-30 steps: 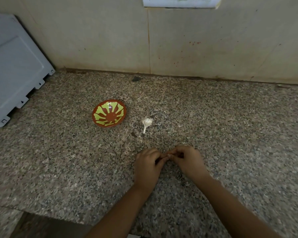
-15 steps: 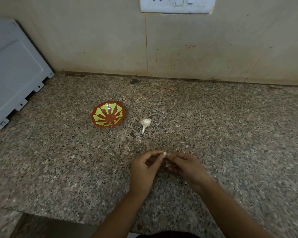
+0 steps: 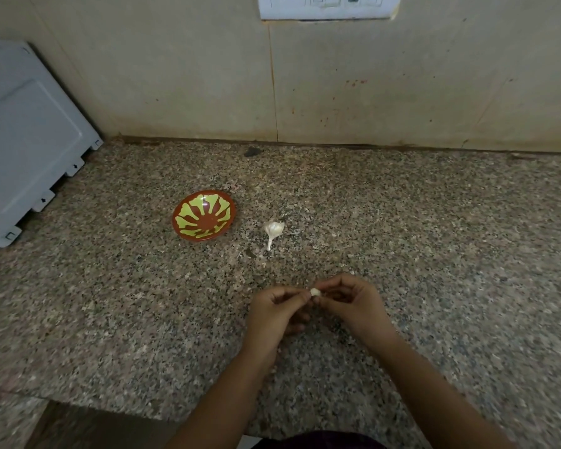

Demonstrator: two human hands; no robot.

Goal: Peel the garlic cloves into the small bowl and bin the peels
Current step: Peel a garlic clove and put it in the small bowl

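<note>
Slippage seems likely: left hand (image 3: 274,314) and right hand (image 3: 353,306) pinch the tiny garlic clove (image 3: 315,291) by fingertips alone, well apart from the small bowl (image 3: 204,218) at centre left.

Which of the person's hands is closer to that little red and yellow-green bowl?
Left. The left hand is nearer the person than the bowl and off to its right; the right hand is farther right again. Both pinch a garlic clove.

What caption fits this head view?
Left hand and right hand pinch a garlic clove above the counter, small bowl and garlic bulb beyond.
</note>
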